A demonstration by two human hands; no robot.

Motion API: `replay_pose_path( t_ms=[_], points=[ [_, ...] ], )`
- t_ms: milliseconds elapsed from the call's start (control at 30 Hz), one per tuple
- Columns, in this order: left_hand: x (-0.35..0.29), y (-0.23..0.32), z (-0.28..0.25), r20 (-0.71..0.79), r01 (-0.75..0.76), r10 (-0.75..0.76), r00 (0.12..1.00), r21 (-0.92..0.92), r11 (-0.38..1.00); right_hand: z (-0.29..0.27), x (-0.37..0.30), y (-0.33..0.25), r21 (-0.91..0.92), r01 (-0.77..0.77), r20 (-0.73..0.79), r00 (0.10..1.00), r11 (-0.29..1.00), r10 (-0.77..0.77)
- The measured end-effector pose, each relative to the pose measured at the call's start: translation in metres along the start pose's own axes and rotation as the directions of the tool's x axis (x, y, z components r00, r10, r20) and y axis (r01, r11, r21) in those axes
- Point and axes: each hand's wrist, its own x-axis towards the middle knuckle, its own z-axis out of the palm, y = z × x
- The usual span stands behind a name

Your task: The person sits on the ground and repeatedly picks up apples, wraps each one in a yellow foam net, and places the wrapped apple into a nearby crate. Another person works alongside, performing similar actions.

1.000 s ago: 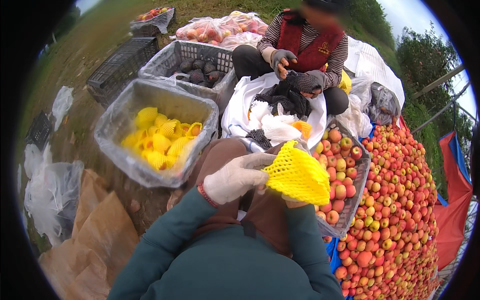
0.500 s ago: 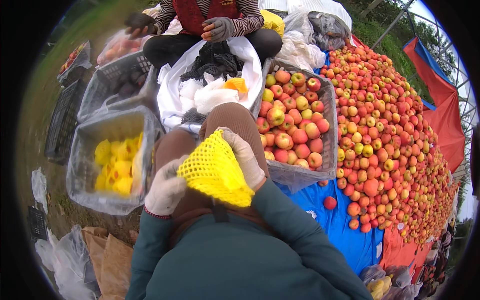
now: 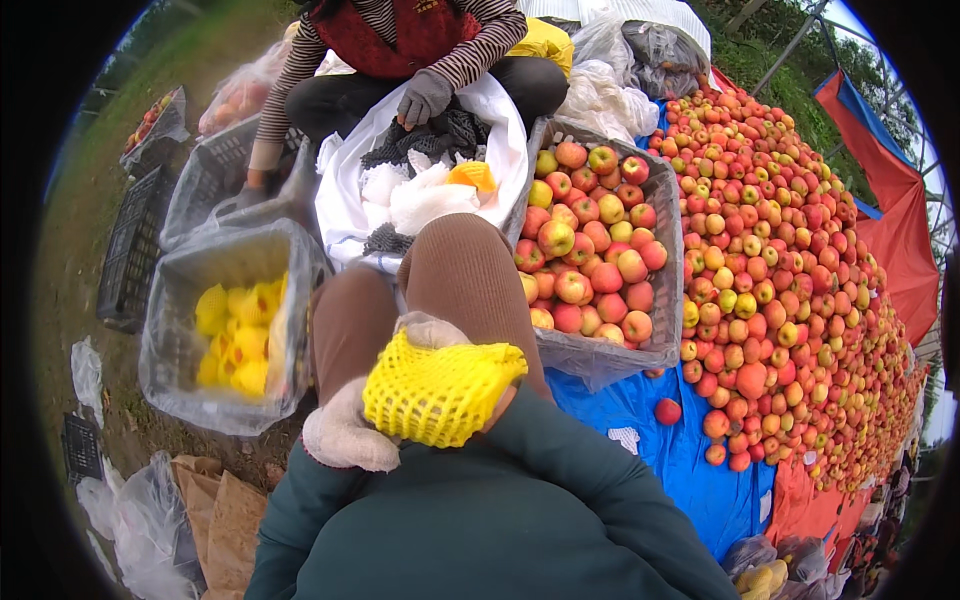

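A yellow foam fruit net (image 3: 445,392) is stretched between my two hands just above my lap. My left hand (image 3: 350,430), in a pale glove, is closed on its left end. My right hand (image 3: 430,328), also gloved, sits mostly behind the net, with only its pale top showing over the upper edge; its fingers are hidden. The net looks rounded, but whether anything is inside cannot be seen. To the left, a plastic-lined crate (image 3: 215,400) holds several yellow netted fruits (image 3: 240,330). On the right stands a lined crate (image 3: 665,300) full of red and yellow apples (image 3: 590,245).
A white sack (image 3: 340,215) with dark and white foam nets lies ahead. Beyond it sits a co-worker (image 3: 400,40), one gloved hand at the sack, the other arm reaching into another crate (image 3: 185,200). A large apple heap (image 3: 770,290) rises on the right beside blue sheeting (image 3: 640,450).
The net has turned sideways and come closer to my body, and my right hand has moved behind it. The co-worker now leans forward, one arm down in the far-left crate.
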Motion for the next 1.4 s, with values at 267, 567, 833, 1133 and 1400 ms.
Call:
replay_pose_path(
  t_ms=[267,567,833,1133,1400],
  points=[
    [0.013,-0.006,0.005,-0.174,-0.287,0.259,0.950,-0.162,0.944,-0.004,-0.002,-0.003,-0.635,0.534,0.362,0.844,0.558,-0.395],
    [0.009,-0.009,-0.021,-0.341,-0.287,0.175,0.924,-0.311,0.906,-0.100,-0.021,-0.243,-0.958,0.008,0.273,0.324,-0.286,-0.906],
    [0.029,-0.006,-0.038,-0.443,-0.332,0.150,0.884,-0.370,0.868,-0.141,0.021,-0.239,-0.698,-0.596,0.057,0.506,-0.397,-0.861],
    [0.035,0.005,-0.024,-0.338,-0.439,0.312,0.888,-0.422,0.793,0.014,-0.057,-0.123,-0.784,0.619,0.415,0.467,-0.046,-0.781],
    [0.031,-0.002,-0.016,-0.300,-0.385,0.363,0.882,-0.015,0.923,0.047,-0.012,-0.014,-0.606,0.517,0.792,0.460,-0.604,-0.402]
  ],
)
